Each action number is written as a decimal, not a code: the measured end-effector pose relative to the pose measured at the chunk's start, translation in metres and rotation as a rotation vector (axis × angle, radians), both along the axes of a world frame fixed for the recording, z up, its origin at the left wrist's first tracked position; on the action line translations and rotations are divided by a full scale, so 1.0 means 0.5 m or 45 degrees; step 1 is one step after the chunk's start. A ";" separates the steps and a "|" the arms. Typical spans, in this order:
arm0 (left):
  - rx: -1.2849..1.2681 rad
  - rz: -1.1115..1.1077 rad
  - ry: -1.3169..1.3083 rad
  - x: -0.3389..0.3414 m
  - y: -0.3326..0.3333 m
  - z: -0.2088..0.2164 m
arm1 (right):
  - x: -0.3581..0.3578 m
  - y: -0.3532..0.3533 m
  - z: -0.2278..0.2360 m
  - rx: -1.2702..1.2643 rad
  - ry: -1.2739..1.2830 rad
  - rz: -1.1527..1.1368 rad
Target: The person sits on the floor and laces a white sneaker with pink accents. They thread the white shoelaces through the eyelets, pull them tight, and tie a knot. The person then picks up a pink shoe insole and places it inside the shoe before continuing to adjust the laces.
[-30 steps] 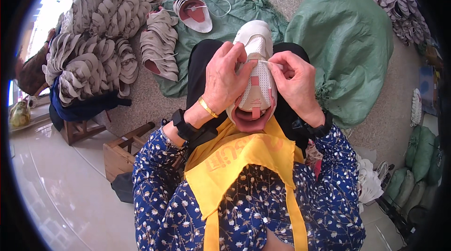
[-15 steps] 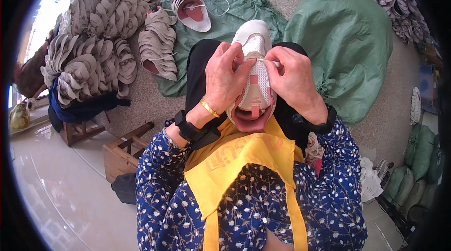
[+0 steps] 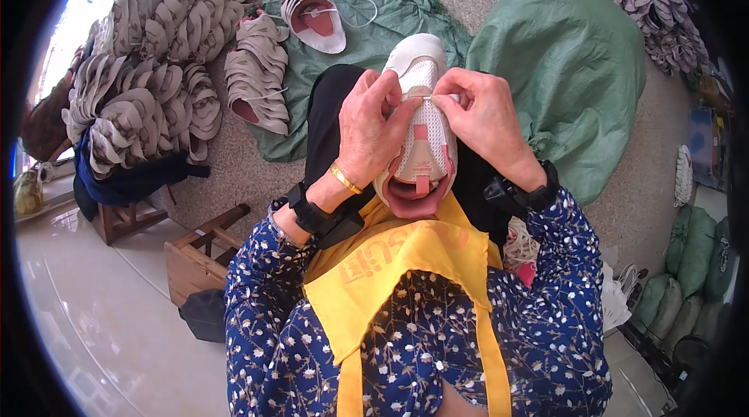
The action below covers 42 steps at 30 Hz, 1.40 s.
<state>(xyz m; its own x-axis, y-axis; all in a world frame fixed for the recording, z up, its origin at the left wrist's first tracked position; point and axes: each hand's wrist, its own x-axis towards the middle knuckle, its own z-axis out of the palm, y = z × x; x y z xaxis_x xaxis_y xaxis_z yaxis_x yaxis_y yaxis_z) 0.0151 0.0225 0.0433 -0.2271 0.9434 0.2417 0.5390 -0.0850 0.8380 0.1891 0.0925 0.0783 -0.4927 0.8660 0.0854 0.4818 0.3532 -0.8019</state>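
A white and beige shoe upper (image 3: 431,165) with pink lining and pink tabs rests on my lap, its white toe (image 3: 422,48) pointing away from me. Across the throat of the upper runs a short stretch of white shoelace (image 3: 426,98). My left hand (image 3: 373,127) is closed, pinching the lace between thumb and forefinger at the left side. From the right, my right hand (image 3: 485,116) pinches the lace too, with its fingertips close to the left ones. Both hands hover over the front part of the upper, and the eyelets beneath the fingers are hidden.
Another upper with a loose lace (image 3: 318,36) lies on a green sack (image 3: 367,15), beside a row of nested uppers (image 3: 261,74). Large stacks of uppers (image 3: 148,105) stand at left, above wooden stools (image 3: 195,261). A full green sack (image 3: 562,81) is at right.
My right hand's fingertips have come slightly left, closer to my left hand, along the lace. The left hand and the upper keep nearly the same place.
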 end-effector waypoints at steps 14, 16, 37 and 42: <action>0.040 -0.025 -0.006 -0.003 -0.002 -0.004 | -0.003 0.027 0.010 -0.060 -0.059 0.202; 0.025 -0.033 -0.007 -0.002 -0.004 -0.005 | 0.000 0.014 0.008 0.109 -0.042 0.193; 0.027 -0.214 -0.097 -0.029 -0.010 0.001 | -0.022 -0.009 -0.005 0.530 -0.407 0.423; -0.046 -0.228 -0.091 -0.027 -0.007 0.011 | -0.013 -0.010 -0.026 0.453 -0.154 0.311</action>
